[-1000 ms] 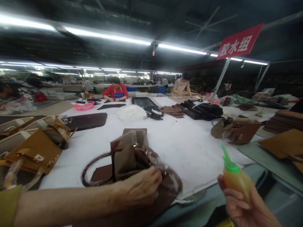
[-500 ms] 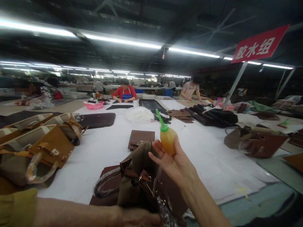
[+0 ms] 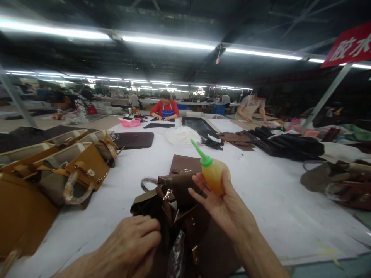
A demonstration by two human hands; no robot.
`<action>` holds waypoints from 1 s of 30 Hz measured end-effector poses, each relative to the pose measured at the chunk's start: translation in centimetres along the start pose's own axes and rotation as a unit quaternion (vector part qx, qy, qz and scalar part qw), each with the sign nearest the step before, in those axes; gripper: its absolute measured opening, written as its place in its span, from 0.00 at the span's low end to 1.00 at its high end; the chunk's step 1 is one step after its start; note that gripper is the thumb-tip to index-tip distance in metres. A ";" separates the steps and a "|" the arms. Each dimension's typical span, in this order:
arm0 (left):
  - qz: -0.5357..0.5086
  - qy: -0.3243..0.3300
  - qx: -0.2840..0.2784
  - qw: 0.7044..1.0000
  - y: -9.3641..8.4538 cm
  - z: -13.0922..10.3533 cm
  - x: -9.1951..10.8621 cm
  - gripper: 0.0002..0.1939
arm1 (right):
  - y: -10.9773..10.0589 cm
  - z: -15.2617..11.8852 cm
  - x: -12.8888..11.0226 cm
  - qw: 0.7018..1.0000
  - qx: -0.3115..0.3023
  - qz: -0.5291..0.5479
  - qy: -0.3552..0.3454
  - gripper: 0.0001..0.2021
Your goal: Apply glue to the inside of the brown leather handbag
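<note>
A squeeze bottle [image 3: 216, 175] of amber liquid, with a green cap and nozzle pointing up and left, is held in my right hand [image 3: 228, 208] between thumb and fingers. Below it on the white-covered table lies a dark brown handbag [image 3: 203, 227] with metal clasps and a plastic-wrapped handle. My left hand [image 3: 131, 243], its fingers curled, is at the bag's left side and grips its dark edge; the fingertips are partly hidden. Behind the bag lies a flat brown piece [image 3: 182, 164].
Tan handbags [image 3: 84, 170] stand at the left; another brown bag [image 3: 348, 185] is at the right. Farther back are a pink basin [image 3: 129, 122], a white bundle [image 3: 182, 136] and dark material [image 3: 286, 143]. A person in red [image 3: 165, 108] works across the table.
The view has turned left. My left hand has risen from low in the view and now shows curled at the bag, which has shifted in pose. The bottle stays in my right hand.
</note>
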State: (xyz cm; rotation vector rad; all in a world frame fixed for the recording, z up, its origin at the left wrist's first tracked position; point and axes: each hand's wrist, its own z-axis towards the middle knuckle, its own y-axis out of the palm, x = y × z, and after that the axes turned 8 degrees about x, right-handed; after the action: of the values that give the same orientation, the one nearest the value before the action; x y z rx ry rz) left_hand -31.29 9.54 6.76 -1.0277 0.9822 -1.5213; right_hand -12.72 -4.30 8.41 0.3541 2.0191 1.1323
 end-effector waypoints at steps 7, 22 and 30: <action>-0.131 -0.167 -0.056 0.976 2.0 6.3 2.5 0.06 | -0.7 -0.8 -0.6 1.000 0.011 0.013 -0.011 0.20; -0.276 -0.132 -0.033 0.951 -2.6 3.9 -1.3 0.09 | -0.3 -3.8 -1.5 0.999 0.050 0.003 -0.016 0.19; -0.031 -0.284 0.058 0.957 0.3 7.5 -2.1 0.26 | -2.9 -2.4 -1.7 0.999 0.032 -0.023 0.016 0.17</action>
State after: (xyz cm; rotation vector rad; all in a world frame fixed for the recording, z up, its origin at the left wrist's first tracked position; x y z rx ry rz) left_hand -23.76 10.97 8.48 -1.3179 0.4536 -1.2077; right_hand -12.98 -8.34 7.56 0.3207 2.0849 1.0530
